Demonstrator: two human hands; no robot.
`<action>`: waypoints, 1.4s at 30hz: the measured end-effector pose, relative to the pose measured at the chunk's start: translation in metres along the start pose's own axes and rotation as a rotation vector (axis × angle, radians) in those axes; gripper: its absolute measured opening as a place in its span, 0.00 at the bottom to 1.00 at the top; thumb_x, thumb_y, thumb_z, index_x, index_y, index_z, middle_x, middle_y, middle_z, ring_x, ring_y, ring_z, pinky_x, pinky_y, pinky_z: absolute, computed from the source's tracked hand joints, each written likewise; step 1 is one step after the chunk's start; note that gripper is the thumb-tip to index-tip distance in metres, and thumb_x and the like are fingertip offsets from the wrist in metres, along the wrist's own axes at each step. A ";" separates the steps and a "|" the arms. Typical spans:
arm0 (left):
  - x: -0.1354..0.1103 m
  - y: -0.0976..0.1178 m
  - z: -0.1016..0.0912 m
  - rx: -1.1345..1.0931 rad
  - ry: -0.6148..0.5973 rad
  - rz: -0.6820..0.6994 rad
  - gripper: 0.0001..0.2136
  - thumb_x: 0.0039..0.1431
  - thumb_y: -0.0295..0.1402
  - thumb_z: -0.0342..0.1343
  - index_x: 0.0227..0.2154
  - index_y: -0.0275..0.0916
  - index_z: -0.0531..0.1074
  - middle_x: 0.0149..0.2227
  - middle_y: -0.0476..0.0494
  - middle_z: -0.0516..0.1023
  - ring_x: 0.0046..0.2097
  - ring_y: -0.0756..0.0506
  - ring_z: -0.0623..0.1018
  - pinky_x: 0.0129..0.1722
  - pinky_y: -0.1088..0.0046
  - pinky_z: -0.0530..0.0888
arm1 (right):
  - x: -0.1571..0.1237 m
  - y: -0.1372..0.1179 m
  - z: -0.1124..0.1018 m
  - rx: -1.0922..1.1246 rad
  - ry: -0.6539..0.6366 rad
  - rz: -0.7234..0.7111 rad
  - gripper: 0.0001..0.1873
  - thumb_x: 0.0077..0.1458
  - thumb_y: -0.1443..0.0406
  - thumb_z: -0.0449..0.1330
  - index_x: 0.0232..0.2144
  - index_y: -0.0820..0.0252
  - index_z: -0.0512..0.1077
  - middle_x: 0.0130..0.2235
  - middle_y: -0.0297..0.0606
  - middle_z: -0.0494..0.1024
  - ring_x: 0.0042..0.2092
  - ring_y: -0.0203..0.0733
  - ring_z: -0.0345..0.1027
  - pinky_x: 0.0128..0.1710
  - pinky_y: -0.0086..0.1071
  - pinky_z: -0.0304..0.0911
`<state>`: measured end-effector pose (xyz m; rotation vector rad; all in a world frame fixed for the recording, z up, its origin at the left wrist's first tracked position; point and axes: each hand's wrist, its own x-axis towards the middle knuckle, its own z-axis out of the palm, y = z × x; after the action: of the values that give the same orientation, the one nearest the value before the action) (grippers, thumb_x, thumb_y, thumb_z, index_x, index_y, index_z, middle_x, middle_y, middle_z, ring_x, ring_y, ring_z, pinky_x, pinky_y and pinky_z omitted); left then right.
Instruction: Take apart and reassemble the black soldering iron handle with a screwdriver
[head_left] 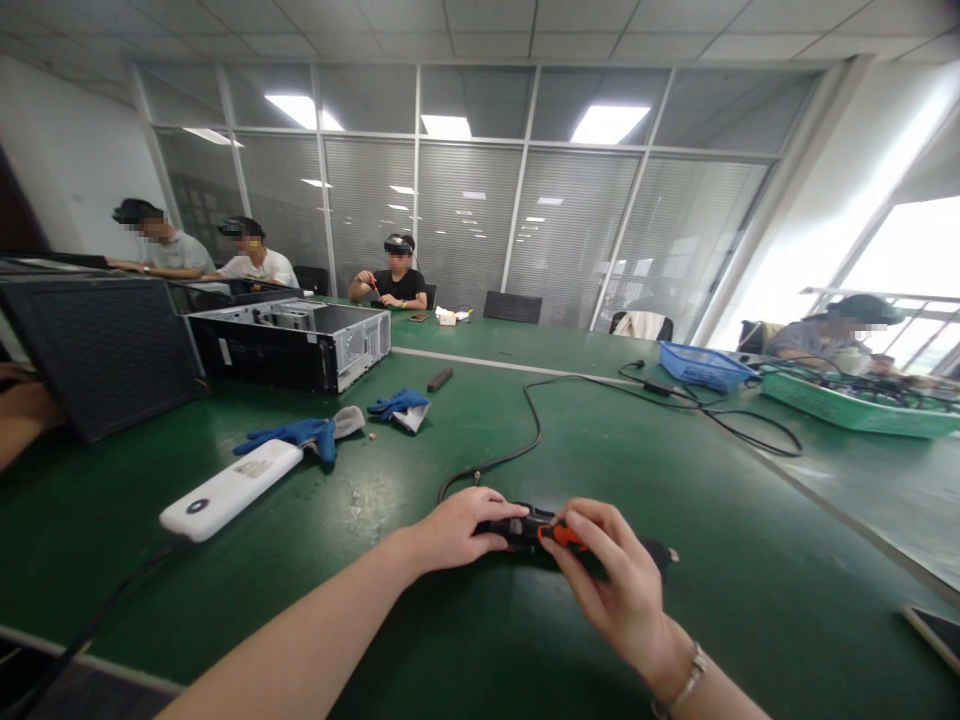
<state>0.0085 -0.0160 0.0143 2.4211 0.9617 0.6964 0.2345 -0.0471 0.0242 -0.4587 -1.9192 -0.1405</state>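
My left hand (469,528) rests with thumb and fingers closed around a black elongated device (529,522) that lies on the green table. A black cord (536,430) leads away from its left side. In my right hand (615,570) I pinch an orange-and-black handle (564,535), which looks like a screwdriver's, close against the device. Fingers hide its tip. A dark piece with a small metal end (673,555) shows just past my right hand; whether it belongs to the device I cannot tell.
Left on the green table (360,600) are a white power strip (232,490), blue-grey gloves (300,435) and an open computer case (292,340). A blue basket (705,367) and a green basket (847,405) with cables stand right. Several people sit around the table.
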 end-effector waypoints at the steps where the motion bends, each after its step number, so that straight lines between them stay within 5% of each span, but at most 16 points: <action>1: 0.000 0.001 0.000 0.001 -0.003 -0.003 0.21 0.60 0.35 0.60 0.57 0.46 0.69 0.52 0.40 0.73 0.51 0.40 0.74 0.53 0.64 0.68 | 0.000 0.000 0.000 0.000 -0.002 0.005 0.35 0.55 0.78 0.58 0.62 0.49 0.58 0.44 0.43 0.73 0.43 0.42 0.73 0.38 0.36 0.74; 7: 0.000 0.001 -0.001 0.008 -0.006 -0.003 0.22 0.59 0.32 0.59 0.57 0.47 0.69 0.52 0.40 0.73 0.51 0.40 0.74 0.54 0.64 0.68 | 0.000 -0.001 -0.002 0.068 -0.103 -0.007 0.37 0.57 0.77 0.55 0.66 0.56 0.51 0.54 0.52 0.70 0.52 0.49 0.70 0.46 0.44 0.72; 13: 0.000 -0.002 0.001 0.012 -0.003 0.005 0.22 0.59 0.34 0.60 0.56 0.46 0.69 0.51 0.40 0.73 0.51 0.40 0.74 0.53 0.64 0.68 | 0.001 0.001 0.000 0.007 -0.020 0.022 0.36 0.55 0.78 0.58 0.62 0.49 0.58 0.44 0.43 0.73 0.43 0.42 0.72 0.39 0.35 0.73; 18: 0.000 -0.001 0.001 0.018 -0.001 0.001 0.21 0.59 0.33 0.60 0.56 0.45 0.69 0.52 0.40 0.73 0.51 0.40 0.74 0.54 0.64 0.68 | 0.001 -0.001 -0.003 0.099 -0.102 0.029 0.38 0.55 0.78 0.55 0.64 0.53 0.52 0.51 0.48 0.72 0.51 0.47 0.70 0.46 0.42 0.71; 24: 0.000 0.000 0.001 0.024 -0.002 0.001 0.21 0.60 0.34 0.60 0.56 0.45 0.69 0.51 0.39 0.73 0.51 0.40 0.74 0.53 0.64 0.69 | -0.004 0.004 0.001 0.025 -0.044 0.071 0.38 0.55 0.77 0.59 0.63 0.48 0.55 0.45 0.42 0.74 0.43 0.43 0.73 0.40 0.37 0.73; 30: 0.000 0.000 0.000 0.021 -0.002 -0.015 0.22 0.59 0.32 0.59 0.57 0.47 0.69 0.53 0.40 0.72 0.51 0.40 0.74 0.54 0.63 0.68 | -0.004 0.004 0.000 0.098 -0.097 0.084 0.39 0.56 0.76 0.57 0.65 0.50 0.50 0.52 0.46 0.71 0.50 0.47 0.72 0.47 0.43 0.72; 35: 0.000 0.000 0.001 0.021 -0.009 -0.021 0.22 0.59 0.31 0.60 0.57 0.46 0.69 0.53 0.40 0.72 0.52 0.40 0.73 0.55 0.62 0.68 | -0.003 0.004 0.000 0.017 -0.037 0.117 0.36 0.56 0.75 0.59 0.62 0.47 0.57 0.44 0.41 0.74 0.43 0.43 0.74 0.40 0.37 0.73; 42: -0.002 0.000 0.002 0.056 0.008 -0.025 0.23 0.58 0.30 0.60 0.57 0.48 0.69 0.53 0.41 0.72 0.52 0.41 0.73 0.55 0.63 0.68 | -0.010 0.005 0.000 0.174 0.029 0.103 0.41 0.54 0.79 0.58 0.64 0.49 0.52 0.48 0.43 0.75 0.46 0.44 0.74 0.44 0.41 0.74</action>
<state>0.0083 -0.0175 0.0123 2.4516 1.0259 0.6794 0.2395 -0.0445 0.0146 -0.4343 -1.8562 0.0857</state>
